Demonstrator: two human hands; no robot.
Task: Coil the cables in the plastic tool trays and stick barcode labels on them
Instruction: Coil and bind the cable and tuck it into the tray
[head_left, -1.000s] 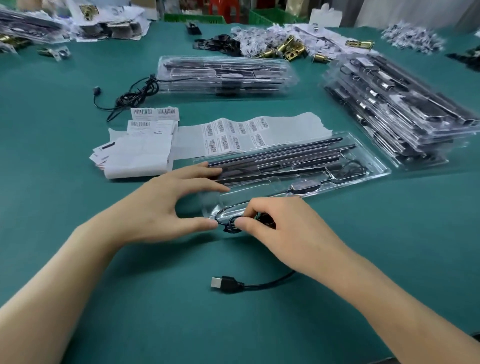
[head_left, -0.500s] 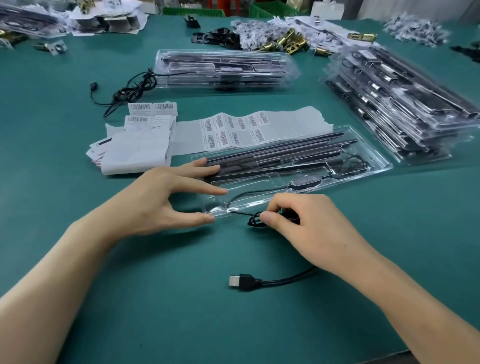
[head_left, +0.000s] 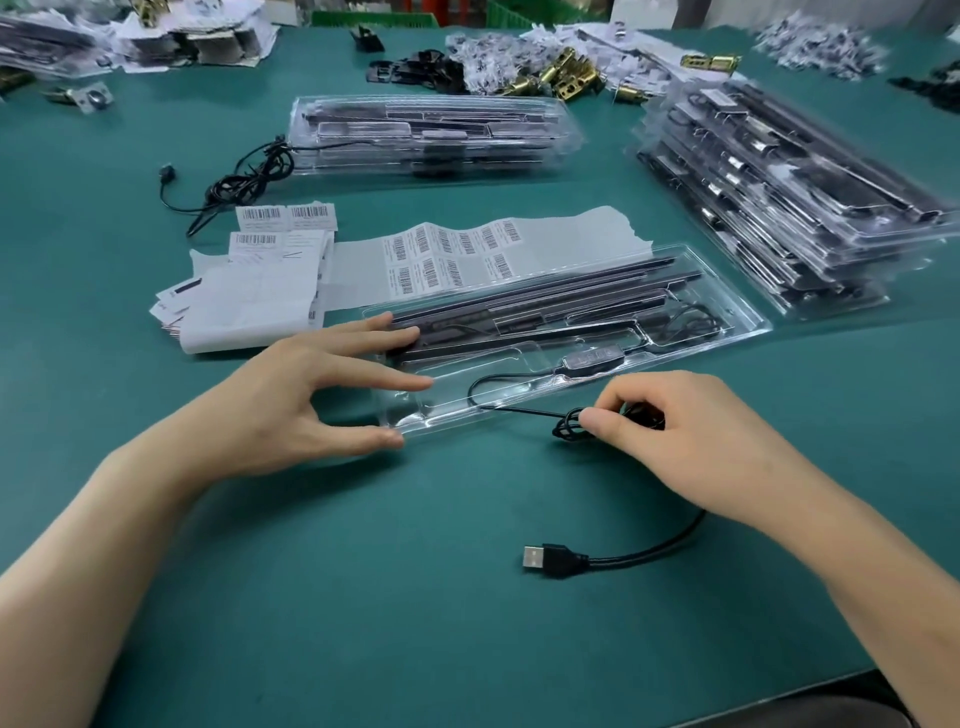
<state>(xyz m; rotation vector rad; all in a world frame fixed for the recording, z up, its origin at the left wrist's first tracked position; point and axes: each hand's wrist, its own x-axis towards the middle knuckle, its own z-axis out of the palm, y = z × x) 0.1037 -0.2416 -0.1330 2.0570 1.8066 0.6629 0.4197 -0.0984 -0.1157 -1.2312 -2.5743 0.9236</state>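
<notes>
Black cable (head_left: 568, 429) is being coiled just outside the clear tray (head_left: 752, 326): right hand (head_left: 670, 441) pinching the loops, left hand (head_left: 291, 400) lying open-fingered, steadying the tray end. Next, probably: winding in the tail (USB plug (head_left: 550, 560) trailing loose), then labelling.

Left grip (head_left: 293, 400) flat, fingers spread straight, thumb apart. Right grip (head_left: 675, 436) curled, pinching cable (head_left: 565, 430). Forearms bare.

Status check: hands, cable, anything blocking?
Left hand open, straight fingers resting on the front tray. Right hand pinching a small cable coil just off the tray's near edge; USB plug loose on the mat. Nothing blocking.
</notes>
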